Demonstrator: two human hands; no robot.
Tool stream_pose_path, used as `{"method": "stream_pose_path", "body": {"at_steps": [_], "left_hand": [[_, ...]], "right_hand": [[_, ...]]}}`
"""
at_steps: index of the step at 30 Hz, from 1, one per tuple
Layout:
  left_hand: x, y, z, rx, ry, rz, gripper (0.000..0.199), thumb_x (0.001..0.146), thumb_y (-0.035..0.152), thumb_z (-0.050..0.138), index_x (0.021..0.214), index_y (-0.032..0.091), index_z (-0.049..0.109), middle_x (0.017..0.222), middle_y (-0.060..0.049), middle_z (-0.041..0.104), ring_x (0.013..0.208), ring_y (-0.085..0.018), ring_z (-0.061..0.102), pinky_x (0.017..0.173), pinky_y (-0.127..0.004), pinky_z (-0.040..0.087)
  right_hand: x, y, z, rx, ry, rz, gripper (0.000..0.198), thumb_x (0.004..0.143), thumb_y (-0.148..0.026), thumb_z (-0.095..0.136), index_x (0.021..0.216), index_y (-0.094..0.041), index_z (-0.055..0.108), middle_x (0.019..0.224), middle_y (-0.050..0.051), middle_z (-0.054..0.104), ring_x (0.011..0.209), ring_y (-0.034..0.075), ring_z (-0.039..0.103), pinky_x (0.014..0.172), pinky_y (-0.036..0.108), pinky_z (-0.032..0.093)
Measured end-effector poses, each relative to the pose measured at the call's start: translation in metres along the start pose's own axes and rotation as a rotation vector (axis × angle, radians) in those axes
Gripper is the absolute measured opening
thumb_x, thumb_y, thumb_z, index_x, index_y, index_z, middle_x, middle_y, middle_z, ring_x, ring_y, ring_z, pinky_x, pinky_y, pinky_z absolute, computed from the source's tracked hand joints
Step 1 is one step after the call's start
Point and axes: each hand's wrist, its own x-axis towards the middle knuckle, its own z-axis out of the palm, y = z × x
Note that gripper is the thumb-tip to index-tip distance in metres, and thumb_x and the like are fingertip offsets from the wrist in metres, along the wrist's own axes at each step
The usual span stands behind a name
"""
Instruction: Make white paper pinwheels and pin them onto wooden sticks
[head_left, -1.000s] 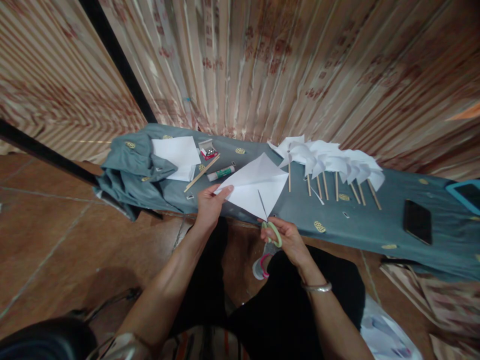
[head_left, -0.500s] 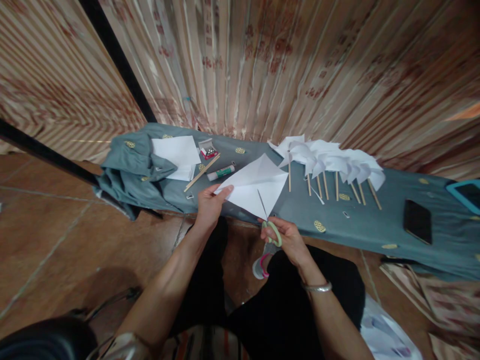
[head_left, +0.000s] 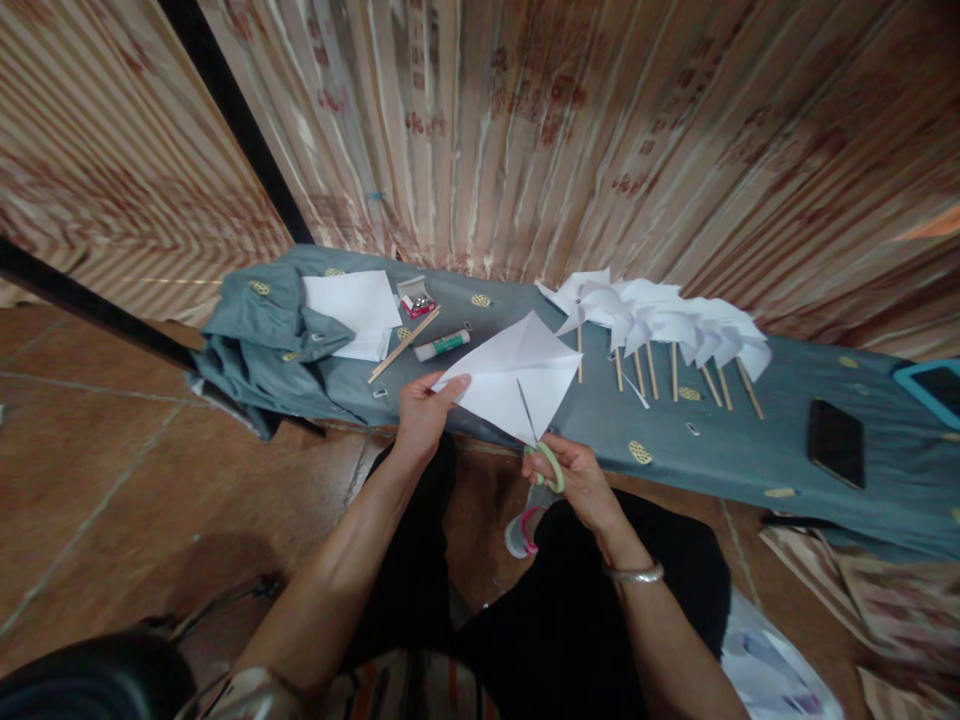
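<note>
A white sheet of paper with fold creases is pinched at its left corner by my left hand, thumb on top. My right hand grips the light green handles of a pair of scissors. One dark blade lies over the paper, reaching in from the corner nearest me; the other blade is hidden beneath the sheet. To the right, several white paper pinwheels on thin wooden sticks lie in an overlapping row.
On the grey-green cloth lie a stack of white paper, wooden sticks, a glue stick and a small open box. A phone and a blue-edged device rest at the right. A pleated curtain hangs behind.
The paper has shifted slightly to the right and toward me, deeper between the scissor blades. My left hand has moved a little right with it; the right hand stays nearly in place.
</note>
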Motion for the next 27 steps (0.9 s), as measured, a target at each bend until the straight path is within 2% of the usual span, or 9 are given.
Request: {"method": "stream_pose_path", "body": {"at_steps": [20,27], "left_hand": [[-0.002,-0.002,0.002,-0.016,0.010,-0.013,0.040,0.040,0.034,0.091,0.068,0.013,0.075,0.061,-0.002,0.071,0.051,-0.012,0.061,0.051,-0.023,0.049],[0.013,0.002,-0.006,-0.002,0.060,0.030,0.040,0.040,0.035,0.090,0.069,0.013,0.074,0.064,-0.003,0.071,0.054,-0.013,0.061,0.052,-0.024,0.049]], "right_hand": [[0.002,0.005,0.000,0.039,0.048,0.048,0.040,0.052,-0.050,0.087,0.060,-0.018,0.064,0.053,-0.002,0.060,0.050,0.009,0.051,0.048,0.020,0.041],[-0.001,0.001,-0.004,0.000,-0.088,0.058,0.045,0.060,-0.055,0.082,0.084,-0.019,0.070,0.063,0.000,0.066,0.055,0.010,0.054,0.053,0.022,0.044]]}}
